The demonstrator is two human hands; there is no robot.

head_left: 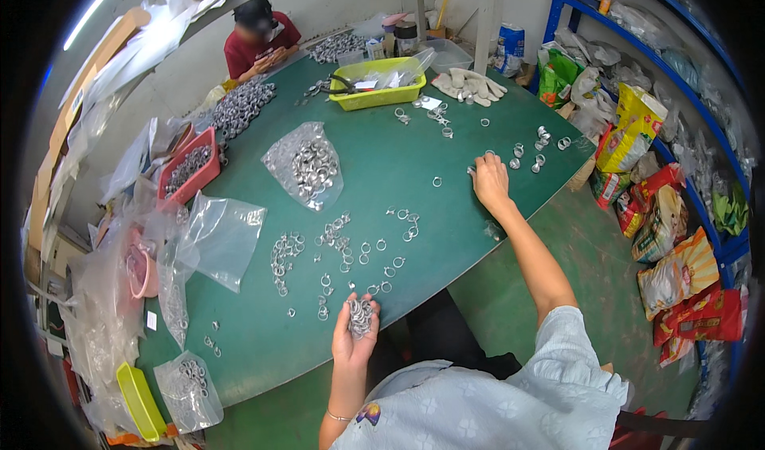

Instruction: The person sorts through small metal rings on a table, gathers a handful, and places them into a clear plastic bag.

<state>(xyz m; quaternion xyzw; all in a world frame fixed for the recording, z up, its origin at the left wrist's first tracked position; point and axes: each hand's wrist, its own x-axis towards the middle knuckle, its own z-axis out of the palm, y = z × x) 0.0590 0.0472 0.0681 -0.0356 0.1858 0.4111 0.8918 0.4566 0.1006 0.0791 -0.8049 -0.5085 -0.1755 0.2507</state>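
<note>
Near the table's front edge, my left hand (355, 330) is cupped around a pile of small silver metal rings (361, 318), its fingers curled along the sides. Farther to the right, my right hand (490, 180) rests low over the green tabletop, fingers bent together. Silver glints at its fingertips, apparently a metal ring, partly hidden. Loose rings (388, 271) lie scattered beyond my left hand, some with a small tab. More rings (539, 160) sit in a loose group to the right of my right hand.
A clear bag of rings (315, 167) lies mid-table. A red basket (191, 180) and a dark ring heap (243, 106) are at left; a yellow-green tray (374, 97) and gloves (468, 87) stand farther back. A co-worker (259, 39) sits across. Blue shelving (692, 71) rises at right.
</note>
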